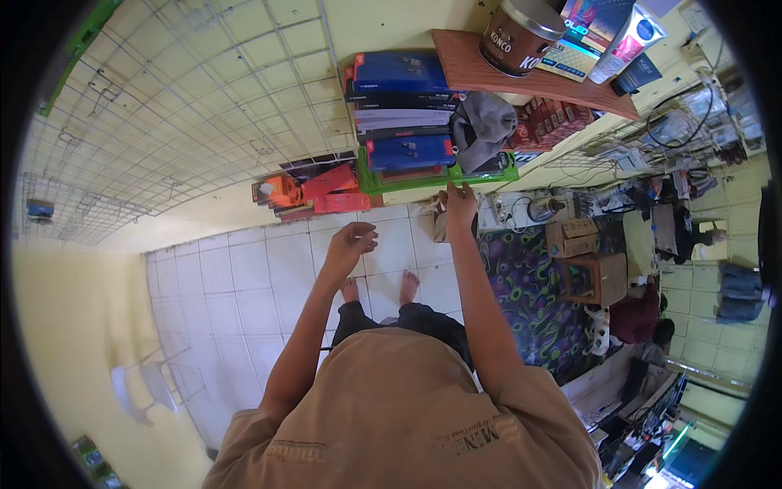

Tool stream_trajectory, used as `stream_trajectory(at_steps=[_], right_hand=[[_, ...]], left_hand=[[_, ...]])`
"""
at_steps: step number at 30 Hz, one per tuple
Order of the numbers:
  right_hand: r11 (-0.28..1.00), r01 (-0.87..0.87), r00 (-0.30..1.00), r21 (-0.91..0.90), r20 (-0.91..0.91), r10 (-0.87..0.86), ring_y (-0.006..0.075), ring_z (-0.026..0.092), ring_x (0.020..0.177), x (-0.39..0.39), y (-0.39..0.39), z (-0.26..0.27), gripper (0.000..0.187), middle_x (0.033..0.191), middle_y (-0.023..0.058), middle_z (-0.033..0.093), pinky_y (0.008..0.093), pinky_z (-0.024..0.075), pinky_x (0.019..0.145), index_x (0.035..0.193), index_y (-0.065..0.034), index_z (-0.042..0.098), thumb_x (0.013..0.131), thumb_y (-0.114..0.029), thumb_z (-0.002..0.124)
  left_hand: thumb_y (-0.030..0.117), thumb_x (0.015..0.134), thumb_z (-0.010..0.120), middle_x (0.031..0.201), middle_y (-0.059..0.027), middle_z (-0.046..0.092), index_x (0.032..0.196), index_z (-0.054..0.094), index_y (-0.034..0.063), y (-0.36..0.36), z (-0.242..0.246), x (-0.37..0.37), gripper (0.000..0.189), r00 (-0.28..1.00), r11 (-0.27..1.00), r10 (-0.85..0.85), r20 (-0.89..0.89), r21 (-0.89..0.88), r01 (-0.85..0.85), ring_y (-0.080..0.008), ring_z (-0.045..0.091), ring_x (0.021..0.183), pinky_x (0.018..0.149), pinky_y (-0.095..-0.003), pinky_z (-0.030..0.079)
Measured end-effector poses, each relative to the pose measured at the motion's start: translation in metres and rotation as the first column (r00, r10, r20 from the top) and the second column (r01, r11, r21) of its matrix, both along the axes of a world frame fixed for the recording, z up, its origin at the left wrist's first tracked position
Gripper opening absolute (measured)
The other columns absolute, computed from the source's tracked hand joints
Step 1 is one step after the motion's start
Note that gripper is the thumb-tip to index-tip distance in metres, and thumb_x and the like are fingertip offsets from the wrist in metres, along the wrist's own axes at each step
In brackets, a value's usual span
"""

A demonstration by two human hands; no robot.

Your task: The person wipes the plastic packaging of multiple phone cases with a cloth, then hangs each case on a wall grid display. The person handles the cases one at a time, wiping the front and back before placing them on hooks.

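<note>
My left hand [354, 244] hangs over the white tiled floor [256, 293], its fingers loosely curled and apart, with nothing visible in it. Farther forward, my right hand [461, 205] has its fingertips at the front edge of a green-bordered package [421, 179] on the wall shelf. Whether the fingers grip that edge or only touch it, I cannot tell. Blue boxes [408, 151] and dark and white boxes [403, 116] are stacked above the green edge. A crumpled grey cloth [486, 128] lies beside the stack, partly over the package. Orange-red packages [330, 189] sit left of the stack.
A wooden shelf [452, 61] above carries a brown tin [519, 40] and tubes. Wire grid panels [214, 91] line the wall. At right are a patterned mat [525, 293], a cardboard box [571, 238], a wooden stool [595, 278], a cat [597, 330] and a person [635, 315].
</note>
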State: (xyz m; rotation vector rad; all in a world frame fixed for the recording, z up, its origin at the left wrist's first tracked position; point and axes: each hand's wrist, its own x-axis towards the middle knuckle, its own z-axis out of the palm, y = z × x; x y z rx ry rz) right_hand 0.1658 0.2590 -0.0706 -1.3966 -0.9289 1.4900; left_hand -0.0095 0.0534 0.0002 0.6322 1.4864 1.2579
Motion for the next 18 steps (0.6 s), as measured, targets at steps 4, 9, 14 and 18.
stream_trajectory(at_steps=[4,9,14,18], right_hand=[[0.999,0.017,0.999,-0.048,-0.043,-0.019,0.0148,0.062,0.066,-0.005,0.016,-0.004,0.057,0.082,0.008,0.059,0.026,0.0532,0.059,0.139,0.0109,0.041,0.09,-0.005,0.066],[0.993,0.077,0.99,-0.088,-0.11,-0.087,0.0165,0.063,0.065,-0.014,0.018,-0.008,0.049,0.086,0.0138,0.066,0.0258,0.0532,0.056,0.132,0.0113,0.048,0.088,-0.001,0.066],[0.994,0.108,0.992,-0.027,0.064,-0.106,0.0189,0.066,0.071,-0.019,0.021,-0.008,0.046,0.092,0.0174,0.067,0.0284,0.0554,0.059,0.124,0.0108,0.053,0.085,-0.003,0.071],[0.974,0.226,0.953,0.019,0.204,-0.225,0.021,0.067,0.074,-0.028,0.02,-0.004,0.045,0.092,0.0194,0.067,0.0294,0.0562,0.061,0.119,0.01,0.055,0.081,-0.005,0.075]], left_hand=[[0.016,0.096,0.06,0.104,-0.0128,0.066,0.117,0.059,-0.005,0.009,-0.004,0.022,0.029,0.998,0.998,0.058,0.029,-0.035,-0.057,-0.0191,0.066,0.093,0.086,-0.0314,0.054],[0.016,0.096,0.061,0.104,-0.0131,0.066,0.117,0.059,-0.0044,0.005,-0.007,0.037,0.03,0.993,0.993,0.11,0.041,-0.049,-0.107,-0.0191,0.066,0.093,0.086,-0.031,0.054],[0.016,0.096,0.061,0.105,-0.0134,0.066,0.118,0.059,-0.0042,0.003,-0.009,0.037,0.031,0.989,0.987,0.147,0.028,-0.066,-0.145,-0.0193,0.066,0.093,0.087,-0.0312,0.054],[0.016,0.096,0.061,0.106,-0.0132,0.066,0.119,0.059,-0.0048,0.007,-0.008,0.036,0.031,0.983,0.982,0.181,0.039,-0.06,-0.178,-0.0192,0.065,0.095,0.088,-0.0316,0.054]])
